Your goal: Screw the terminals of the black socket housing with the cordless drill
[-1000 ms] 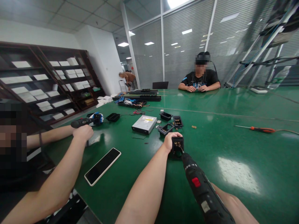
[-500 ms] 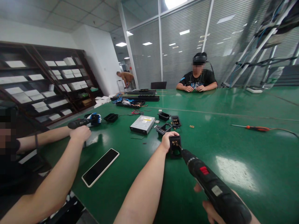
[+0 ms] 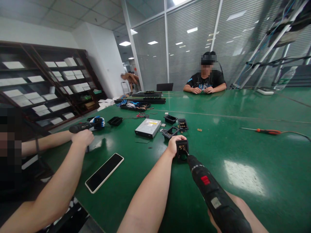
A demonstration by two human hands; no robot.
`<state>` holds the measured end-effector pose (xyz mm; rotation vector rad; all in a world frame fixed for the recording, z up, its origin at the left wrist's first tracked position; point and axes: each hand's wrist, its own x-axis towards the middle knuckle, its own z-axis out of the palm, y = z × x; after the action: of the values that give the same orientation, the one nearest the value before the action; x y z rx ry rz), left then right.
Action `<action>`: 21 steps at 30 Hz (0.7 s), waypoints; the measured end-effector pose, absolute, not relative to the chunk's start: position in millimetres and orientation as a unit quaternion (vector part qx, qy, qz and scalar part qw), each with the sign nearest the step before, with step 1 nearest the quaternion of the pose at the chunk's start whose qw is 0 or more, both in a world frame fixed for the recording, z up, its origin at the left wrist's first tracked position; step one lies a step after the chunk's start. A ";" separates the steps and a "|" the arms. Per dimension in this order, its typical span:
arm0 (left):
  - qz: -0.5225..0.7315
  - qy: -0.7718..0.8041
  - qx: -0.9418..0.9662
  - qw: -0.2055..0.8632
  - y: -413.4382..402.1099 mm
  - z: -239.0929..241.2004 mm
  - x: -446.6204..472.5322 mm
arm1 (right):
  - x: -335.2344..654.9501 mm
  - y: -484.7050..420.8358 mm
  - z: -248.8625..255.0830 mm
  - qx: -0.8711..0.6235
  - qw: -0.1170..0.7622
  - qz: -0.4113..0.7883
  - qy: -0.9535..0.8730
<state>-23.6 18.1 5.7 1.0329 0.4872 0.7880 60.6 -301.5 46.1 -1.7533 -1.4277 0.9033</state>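
Note:
My left hand [image 3: 173, 145] is closed on the far left edge of a black plastic housing [image 3: 182, 157] with brass-coloured contacts inside. Under the black power screwdriver [image 3: 215, 195], which has a red switch, my right hand [image 3: 233, 207] is wrapped round the handle; its fingers are mostly hidden. The thin bit points into the housing at the brass contacts and seems to touch one. Just beyond lie more black housings: one with brass contacts [image 3: 183, 125], an open frame [image 3: 170, 133] and another housing [image 3: 170, 119].
A grey disc drive [image 3: 148, 128], a phone [image 3: 105, 173] and an orange-handled screwdriver [image 3: 268, 131] lie on the green table [image 3: 213, 113]. On the left, a co-worker's hand [image 3: 83, 138] holds another power screwdriver. Another person [image 3: 205, 79] sits across. Cables and black rails lie at the back.
The power screwdriver's body has swung slightly left, its bit shifting a little up and left within the housing. My left hand keeps its hold. The co-worker's hands barely move.

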 end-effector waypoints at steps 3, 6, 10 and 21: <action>0.360 0.222 0.472 0.774 19.0 4.9 -23.3 | 58.3 -299.9 47.5 -0.679 0.350 0.340 -0.548; 0.359 0.219 0.475 0.773 18.9 5.1 -23.9 | 57.8 -298.1 57.2 -0.677 0.324 0.336 -0.569; 0.362 0.220 0.479 0.769 18.7 5.8 -24.2 | 61.0 -295.8 63.3 -0.683 0.307 0.355 -0.560; 0.360 0.220 0.483 0.767 18.4 7.9 -25.0 | 54.1 -300.3 55.7 -0.706 0.287 0.339 -0.551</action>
<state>-25.0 18.4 7.9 1.0491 0.4776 0.7820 54.1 -300.3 55.7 -1.8865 -1.4729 0.9069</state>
